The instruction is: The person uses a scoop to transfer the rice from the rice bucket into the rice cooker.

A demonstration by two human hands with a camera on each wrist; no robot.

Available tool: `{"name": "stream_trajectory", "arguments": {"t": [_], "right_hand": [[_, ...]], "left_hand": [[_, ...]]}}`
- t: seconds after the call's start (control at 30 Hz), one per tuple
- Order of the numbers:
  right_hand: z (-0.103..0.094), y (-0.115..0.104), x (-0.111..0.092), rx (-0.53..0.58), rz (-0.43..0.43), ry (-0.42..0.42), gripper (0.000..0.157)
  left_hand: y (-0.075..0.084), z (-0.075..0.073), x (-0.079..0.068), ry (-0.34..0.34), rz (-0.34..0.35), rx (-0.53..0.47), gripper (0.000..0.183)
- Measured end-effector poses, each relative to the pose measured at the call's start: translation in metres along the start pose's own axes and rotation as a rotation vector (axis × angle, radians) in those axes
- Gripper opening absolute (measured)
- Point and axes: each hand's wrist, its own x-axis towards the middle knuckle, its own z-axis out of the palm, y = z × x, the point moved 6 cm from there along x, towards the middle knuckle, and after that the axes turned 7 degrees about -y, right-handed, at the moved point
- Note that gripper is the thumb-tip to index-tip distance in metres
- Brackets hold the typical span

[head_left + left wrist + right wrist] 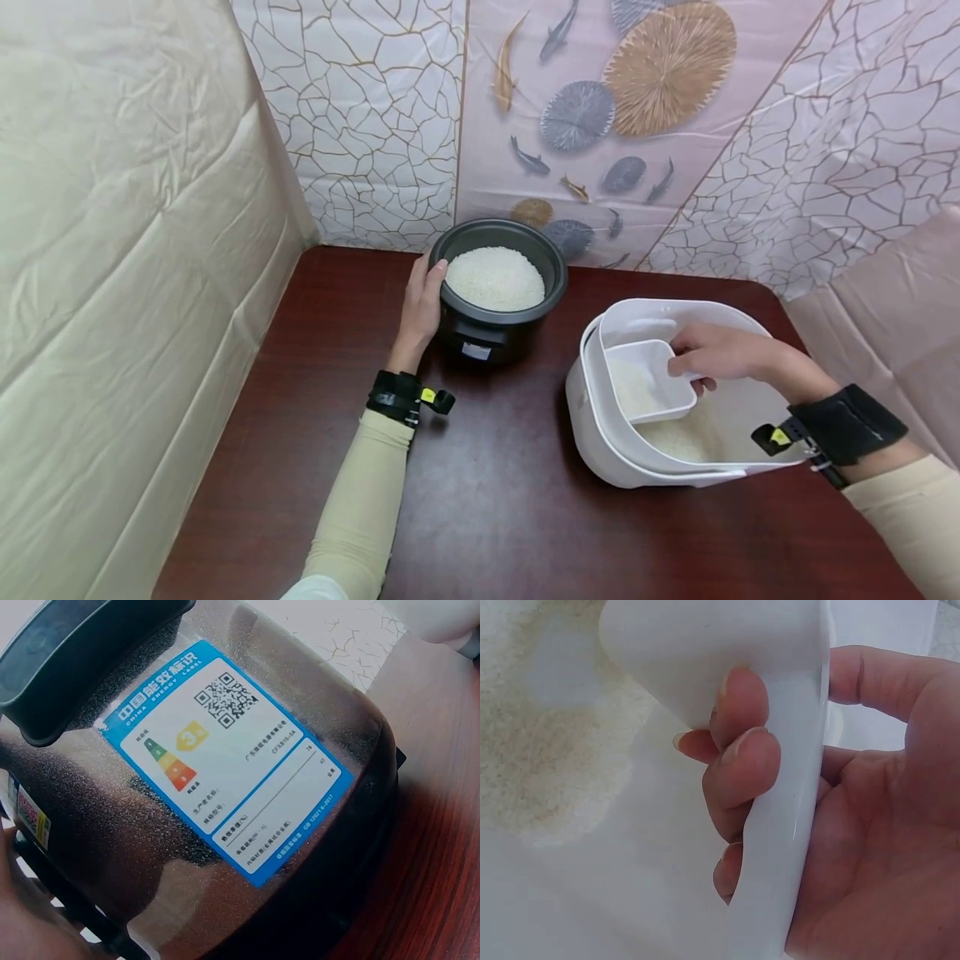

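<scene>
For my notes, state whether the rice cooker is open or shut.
Open: the rice cooker has its top uncovered, exposing white rice inside.

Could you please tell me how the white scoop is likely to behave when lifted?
The white scoop looks like thin, smooth plastic, so it should probably stay stiff and feel fairly light. The loose rice inside could slide and spill if tipped, since the top is open.

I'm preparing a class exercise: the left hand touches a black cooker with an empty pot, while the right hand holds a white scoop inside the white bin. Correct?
The pot isn't empty: the head view shows white rice in it. The rest stands.
</scene>
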Motion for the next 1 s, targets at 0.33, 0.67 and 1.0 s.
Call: {"name": "stream_trajectory", "arguments": {"t": [0.33, 0.67, 1.0], "right_hand": [[-0.006, -0.006, -0.008, -0.002, 0.010, 0.029, 0.017], [-0.015, -0.013, -0.017, 0.007, -0.006, 0.037, 0.018], [-0.020, -0.013, -0.025, 0.022, 0.009, 0.049, 0.017]], "left_hand": [[0.000, 0.000, 0.000, 0.001, 0.008, 0.000, 0.052], [0.000, -0.001, 0.001, 0.003, 0.000, -0.001, 0.053], [0.000, 0.000, 0.000, -0.007, -0.018, 0.002, 0.053]]}}
